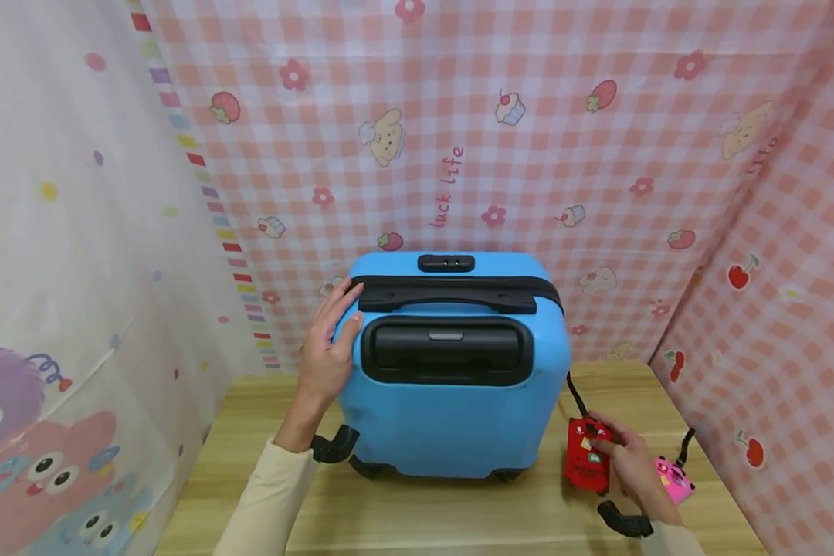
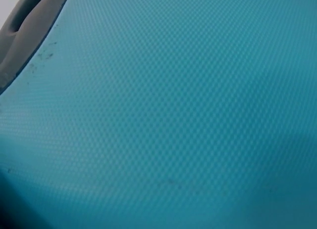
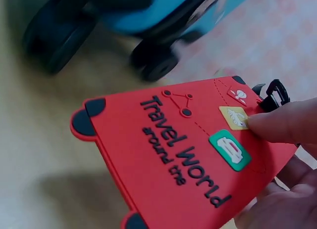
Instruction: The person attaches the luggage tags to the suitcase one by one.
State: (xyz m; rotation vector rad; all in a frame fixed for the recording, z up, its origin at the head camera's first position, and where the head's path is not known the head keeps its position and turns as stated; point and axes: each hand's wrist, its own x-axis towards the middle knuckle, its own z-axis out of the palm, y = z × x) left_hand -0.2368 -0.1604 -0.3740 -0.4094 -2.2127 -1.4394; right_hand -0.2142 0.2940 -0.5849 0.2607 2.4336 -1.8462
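Note:
A blue hard-shell suitcase (image 1: pixel 445 425) stands upright on the wooden surface, its black carry handle (image 1: pixel 452 300) on top. My left hand (image 1: pixel 328 359) rests on the upper left corner of the suitcase; in the left wrist view only the textured blue shell (image 2: pixel 178 105) and a dark grey edge show. With thumb and fingers, my right hand (image 1: pixel 628 455) pinches a red suitcase-shaped luggage tag (image 3: pixel 168 150) lettered "Travel around the World". The tag's black strap (image 1: pixel 577 395) runs up beside the suitcase's right side; its far end is hidden.
A pink luggage tag (image 1: pixel 676 479) with a black strap lies on the wooden surface (image 1: pixel 389 517), right of my right hand. Checked cloth (image 1: pixel 445 154) hangs behind the suitcase and along the right. White printed cloth (image 1: pixel 97 232) hangs on the left. Black suitcase wheels (image 3: pixel 154 61) touch the surface.

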